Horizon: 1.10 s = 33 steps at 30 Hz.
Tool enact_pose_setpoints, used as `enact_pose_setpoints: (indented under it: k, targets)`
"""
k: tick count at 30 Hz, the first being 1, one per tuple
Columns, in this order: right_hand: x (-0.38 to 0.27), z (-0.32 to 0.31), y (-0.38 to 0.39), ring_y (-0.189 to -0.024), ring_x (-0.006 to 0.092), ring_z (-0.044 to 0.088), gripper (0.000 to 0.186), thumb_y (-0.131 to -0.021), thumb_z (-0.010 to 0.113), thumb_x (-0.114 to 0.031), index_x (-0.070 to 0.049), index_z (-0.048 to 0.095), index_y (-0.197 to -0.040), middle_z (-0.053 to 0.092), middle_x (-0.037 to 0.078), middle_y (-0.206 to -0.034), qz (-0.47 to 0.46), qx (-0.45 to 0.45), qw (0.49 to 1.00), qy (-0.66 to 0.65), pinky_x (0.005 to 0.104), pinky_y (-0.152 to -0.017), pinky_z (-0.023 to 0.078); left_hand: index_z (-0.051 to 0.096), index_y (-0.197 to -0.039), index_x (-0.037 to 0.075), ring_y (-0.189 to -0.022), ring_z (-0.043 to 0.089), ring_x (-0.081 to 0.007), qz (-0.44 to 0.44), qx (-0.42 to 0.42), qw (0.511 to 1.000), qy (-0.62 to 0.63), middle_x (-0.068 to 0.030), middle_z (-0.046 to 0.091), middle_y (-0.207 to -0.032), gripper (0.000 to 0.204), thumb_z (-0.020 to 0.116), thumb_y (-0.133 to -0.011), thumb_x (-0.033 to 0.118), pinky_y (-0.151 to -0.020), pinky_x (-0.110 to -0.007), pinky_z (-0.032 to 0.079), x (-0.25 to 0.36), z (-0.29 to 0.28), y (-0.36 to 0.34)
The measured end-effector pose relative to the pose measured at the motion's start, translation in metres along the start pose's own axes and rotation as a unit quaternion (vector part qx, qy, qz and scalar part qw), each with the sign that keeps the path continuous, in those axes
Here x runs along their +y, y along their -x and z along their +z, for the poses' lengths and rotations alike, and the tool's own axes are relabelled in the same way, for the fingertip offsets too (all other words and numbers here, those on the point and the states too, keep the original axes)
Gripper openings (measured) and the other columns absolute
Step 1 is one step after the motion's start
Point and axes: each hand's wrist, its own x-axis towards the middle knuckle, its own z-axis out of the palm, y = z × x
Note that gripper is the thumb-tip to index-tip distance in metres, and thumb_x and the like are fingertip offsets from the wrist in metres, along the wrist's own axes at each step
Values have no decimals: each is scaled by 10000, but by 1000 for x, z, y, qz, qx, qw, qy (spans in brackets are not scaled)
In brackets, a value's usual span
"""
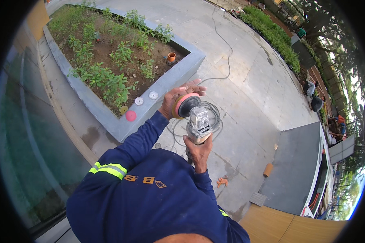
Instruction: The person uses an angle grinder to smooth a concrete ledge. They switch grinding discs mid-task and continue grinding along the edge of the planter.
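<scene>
My right hand (199, 154) is wrapped round the body of a dusty grey angle grinder (199, 121), held in front of my chest. At the grinder's head is a round black backing pad (187, 106) with a pink polishing disc (177, 106) on its far face. My left hand (169, 100) cups that disc from the left, palm against it and fingers reaching past its upper edge. On the planter's ledge, left of the grinder, lie a pink disc (130, 116), two white discs (153, 95) and a yellowish disc (123, 109).
A grey stone planter (190, 67) with soil, green plants and an orange pipe stub (171, 57) stands at the left. A cable (221, 121) lies coiled on the paved floor behind the grinder. Grey panels (290, 162), an orange cylinder (268, 170) and an orange rag-like thing (222, 182) are at the right.
</scene>
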Motion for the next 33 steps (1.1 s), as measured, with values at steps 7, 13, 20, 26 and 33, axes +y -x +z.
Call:
enact_pose_setpoints:
  k: [7,13,20,26,33]
  targets:
    - [5,48,6,-1052,220,685,717,-749,918,-139,32,515,-1317,684,158,-1197,16,68,997,-24,351,-926,547,496,-1467,-61,-1264,634,-373,-81,231,927,285,-266,623,-1386,698,461,-1027,479,-1117,-494,490,-18,-28,27]
    - [10,73,13,-1041,246,688,726,-729,934,-164,37,526,-1295,684,169,-1181,22,83,996,2,365,-912,551,613,-1394,-10,-1269,637,-316,-22,164,967,194,-191,671,-1362,753,436,-1050,636,-1111,-448,487,-31,-30,63]
    - [9,88,20,-1048,241,694,729,-728,938,-182,28,535,-1298,696,169,-1177,64,88,994,-25,367,-913,554,625,-1383,76,-1219,644,-225,-15,202,979,6,-94,686,-1308,811,466,-990,767,-1076,-398,494,-14,-33,82]
    - [12,88,19,-1100,228,666,734,-742,914,-120,24,522,-1346,654,138,-1240,80,54,994,-59,354,-957,535,579,-1439,86,-1263,614,-245,-42,168,984,29,-93,651,-1375,865,423,-977,801,-1110,-435,466,-9,-42,88]
    - [16,84,18,-1135,244,654,772,-736,901,-96,27,503,-1386,636,152,-1275,83,34,995,-44,371,-986,527,605,-1391,142,-1216,623,-204,-68,194,979,19,-43,664,-1331,570,427,-1082,587,-1058,-427,485,-18,-68,85]
